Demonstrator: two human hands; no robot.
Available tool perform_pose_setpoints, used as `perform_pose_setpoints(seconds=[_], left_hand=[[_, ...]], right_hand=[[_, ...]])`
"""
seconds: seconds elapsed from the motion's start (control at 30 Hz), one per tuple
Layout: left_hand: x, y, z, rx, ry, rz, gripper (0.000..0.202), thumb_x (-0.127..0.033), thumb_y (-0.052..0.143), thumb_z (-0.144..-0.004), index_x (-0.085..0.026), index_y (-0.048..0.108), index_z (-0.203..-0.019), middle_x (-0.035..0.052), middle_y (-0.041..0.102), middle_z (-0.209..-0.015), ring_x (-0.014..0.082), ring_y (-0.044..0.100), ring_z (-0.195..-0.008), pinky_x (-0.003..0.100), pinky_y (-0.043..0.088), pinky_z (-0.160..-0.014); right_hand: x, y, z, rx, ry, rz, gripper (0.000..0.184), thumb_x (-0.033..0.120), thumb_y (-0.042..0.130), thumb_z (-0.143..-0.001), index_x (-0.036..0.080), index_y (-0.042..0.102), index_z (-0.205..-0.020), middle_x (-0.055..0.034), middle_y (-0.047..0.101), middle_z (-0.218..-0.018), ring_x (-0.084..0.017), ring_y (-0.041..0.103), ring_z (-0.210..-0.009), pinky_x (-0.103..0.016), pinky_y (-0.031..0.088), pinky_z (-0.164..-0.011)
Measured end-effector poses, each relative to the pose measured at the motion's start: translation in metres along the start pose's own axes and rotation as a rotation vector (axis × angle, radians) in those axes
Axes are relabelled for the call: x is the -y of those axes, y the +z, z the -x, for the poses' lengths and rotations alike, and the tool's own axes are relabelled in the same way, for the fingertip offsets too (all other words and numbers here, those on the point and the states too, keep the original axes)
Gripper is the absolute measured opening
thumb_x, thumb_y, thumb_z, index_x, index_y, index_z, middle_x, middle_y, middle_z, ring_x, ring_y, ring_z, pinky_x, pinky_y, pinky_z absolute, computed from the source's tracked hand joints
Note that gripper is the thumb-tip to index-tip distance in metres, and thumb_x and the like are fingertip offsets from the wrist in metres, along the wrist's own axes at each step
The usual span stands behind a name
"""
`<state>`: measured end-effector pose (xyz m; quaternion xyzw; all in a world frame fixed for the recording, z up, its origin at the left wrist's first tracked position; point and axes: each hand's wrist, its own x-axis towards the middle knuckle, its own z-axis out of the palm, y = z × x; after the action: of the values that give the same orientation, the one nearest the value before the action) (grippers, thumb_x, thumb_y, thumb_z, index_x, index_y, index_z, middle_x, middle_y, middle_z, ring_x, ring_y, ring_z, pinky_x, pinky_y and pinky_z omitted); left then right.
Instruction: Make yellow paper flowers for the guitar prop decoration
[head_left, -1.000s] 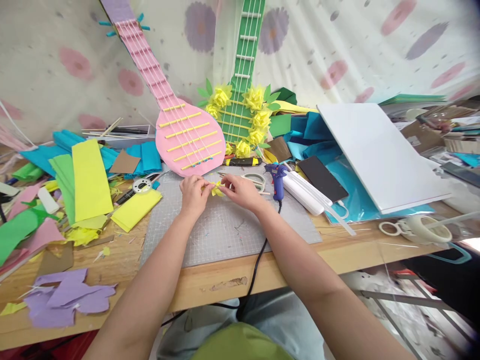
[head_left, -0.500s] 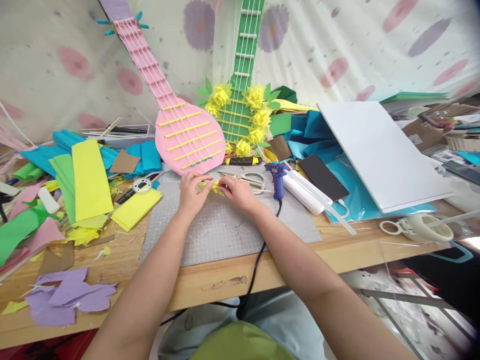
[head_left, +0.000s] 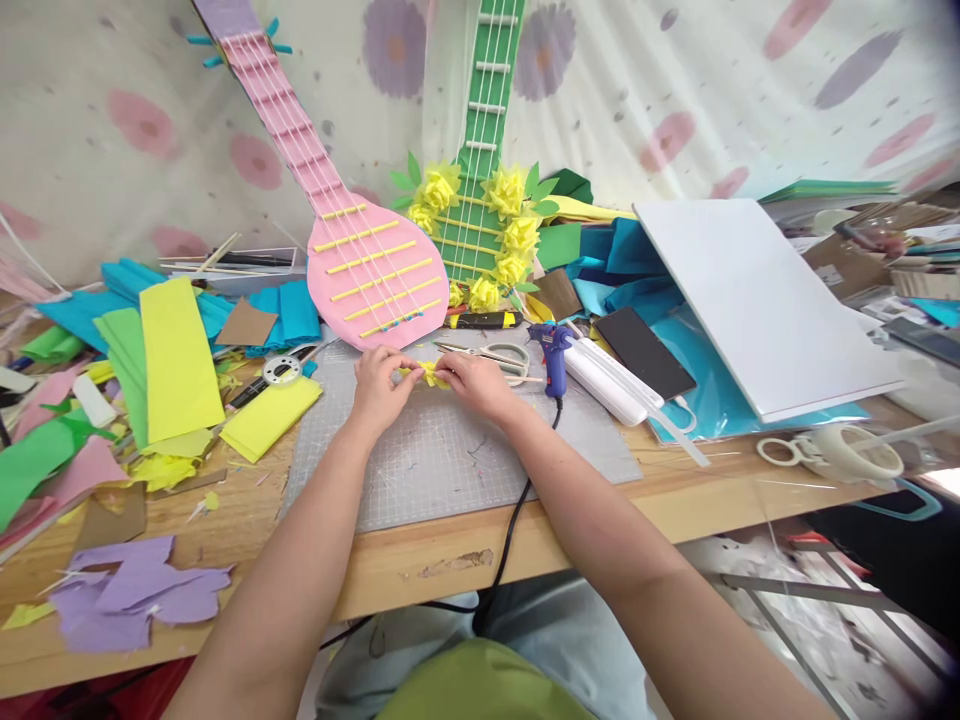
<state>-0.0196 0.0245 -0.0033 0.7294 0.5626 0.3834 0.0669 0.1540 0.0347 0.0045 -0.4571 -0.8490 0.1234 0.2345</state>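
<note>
The left hand [head_left: 379, 385] and right hand [head_left: 476, 380] both pinch a small yellow paper flower [head_left: 430, 373] between them, low over the mat [head_left: 450, 460] beside the scissors [head_left: 502, 357], apparently mid-shaping, which calls for a steady left grip while the right fingertips work the folds.

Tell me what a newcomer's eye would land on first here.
A pink guitar and a green guitar ringed with yellow flowers, both paper, lean on the flowered curtain at the back. Over the grey cutting mat, the left hand and right hand pinch a yellow paper piece.
</note>
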Motion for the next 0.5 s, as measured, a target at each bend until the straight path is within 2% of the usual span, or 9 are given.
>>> perform_pose_setpoints(seconds=[0.13,0.33,0.5], left_hand=[[0.0013,0.0033,0.0011,0.012,-0.005,-0.054,0.010,-0.029,0.058,-0.078,-0.021,0.060,-0.072,0.0036,0.059,-0.082,0.0205,0.051,-0.086,0.037,0.034,-0.082],[0.0051,0.0051,0.0008,-0.010,-0.007,-0.100,0.013,-0.030,0.057,-0.079,-0.021,0.061,-0.070,0.0038,0.058,-0.080,0.0209,0.051,-0.088,0.036,0.034,-0.081],[0.0097,0.0071,0.0000,-0.044,-0.005,-0.098,0.015,-0.031,0.057,-0.078,-0.022,0.062,-0.068,0.0039,0.059,-0.078,0.0211,0.051,-0.085,0.037,0.033,-0.080]], right_hand=[[-0.0006,-0.0004,0.0002,0.023,0.006,0.023,0.020,0.026,0.042,-0.089,0.017,0.059,-0.088,-0.0060,0.066,-0.092,-0.016,0.058,-0.082,-0.025,0.036,-0.069],[-0.0050,-0.0010,0.0020,-0.036,-0.030,-0.011,0.013,0.025,0.049,-0.084,0.016,0.054,-0.093,-0.0058,0.061,-0.092,-0.015,0.055,-0.078,-0.024,0.036,-0.067],[-0.0044,-0.0006,0.0015,-0.009,-0.008,-0.022,0.008,0.020,0.048,-0.083,0.016,0.055,-0.086,-0.0052,0.060,-0.088,-0.014,0.054,-0.077,-0.025,0.036,-0.068]])
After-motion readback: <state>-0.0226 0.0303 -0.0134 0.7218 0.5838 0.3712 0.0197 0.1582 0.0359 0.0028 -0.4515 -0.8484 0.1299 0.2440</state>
